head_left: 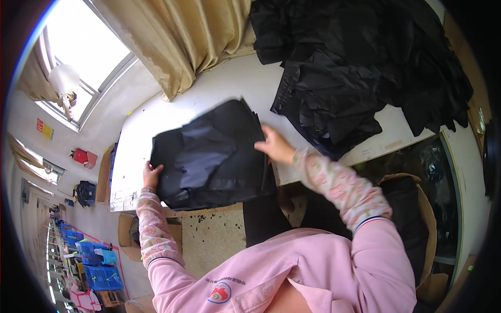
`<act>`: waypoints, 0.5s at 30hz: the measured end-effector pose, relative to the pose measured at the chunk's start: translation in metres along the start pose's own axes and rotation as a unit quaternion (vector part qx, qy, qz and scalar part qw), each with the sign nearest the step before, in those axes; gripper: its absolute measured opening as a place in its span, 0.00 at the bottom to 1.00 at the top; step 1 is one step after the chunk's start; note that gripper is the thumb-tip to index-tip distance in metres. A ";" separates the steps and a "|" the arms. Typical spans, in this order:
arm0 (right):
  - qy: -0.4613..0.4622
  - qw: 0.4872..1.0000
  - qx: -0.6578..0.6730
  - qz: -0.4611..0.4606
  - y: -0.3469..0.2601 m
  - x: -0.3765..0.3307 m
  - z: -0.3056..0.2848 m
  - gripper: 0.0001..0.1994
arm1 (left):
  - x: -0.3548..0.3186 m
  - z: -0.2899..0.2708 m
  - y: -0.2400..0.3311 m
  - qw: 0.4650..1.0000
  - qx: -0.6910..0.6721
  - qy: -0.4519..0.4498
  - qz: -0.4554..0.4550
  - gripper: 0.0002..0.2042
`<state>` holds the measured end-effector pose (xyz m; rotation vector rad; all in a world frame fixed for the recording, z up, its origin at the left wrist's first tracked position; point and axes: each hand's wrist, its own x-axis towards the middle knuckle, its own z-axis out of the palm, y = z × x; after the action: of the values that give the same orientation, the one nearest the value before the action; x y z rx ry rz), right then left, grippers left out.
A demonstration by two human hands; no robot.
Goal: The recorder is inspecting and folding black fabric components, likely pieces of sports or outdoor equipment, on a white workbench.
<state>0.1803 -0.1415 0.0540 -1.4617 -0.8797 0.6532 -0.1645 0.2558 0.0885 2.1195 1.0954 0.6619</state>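
Here a white table [229, 88] stands beside a curtained window [86, 47]

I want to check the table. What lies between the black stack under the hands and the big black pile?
In the head view, only bare white table separates the stack from the pile.

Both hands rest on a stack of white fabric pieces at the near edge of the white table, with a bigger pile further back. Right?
Not quite: the head view shows the stack is black, not white. The left hand and right hand do rest on it at the white table's near edge, with the bigger pile further back.
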 end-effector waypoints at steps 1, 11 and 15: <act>-0.032 0.998 0.032 0.047 0.013 -0.001 0.026 0.31 | -0.004 -0.019 -0.025 0.983 0.180 0.037 -0.015 0.27; 0.090 0.988 -0.103 0.076 0.064 -0.005 0.039 0.33 | -0.135 0.190 0.207 0.905 0.203 -0.147 0.343 0.40; 0.054 0.991 -0.015 0.118 0.047 -0.002 0.026 0.25 | -0.151 0.246 0.164 0.890 0.266 -0.241 0.281 0.44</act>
<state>0.1642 -0.1271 0.0047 -1.6270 -0.6397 0.7294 0.0082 -0.0206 0.0276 2.9035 0.3945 0.0314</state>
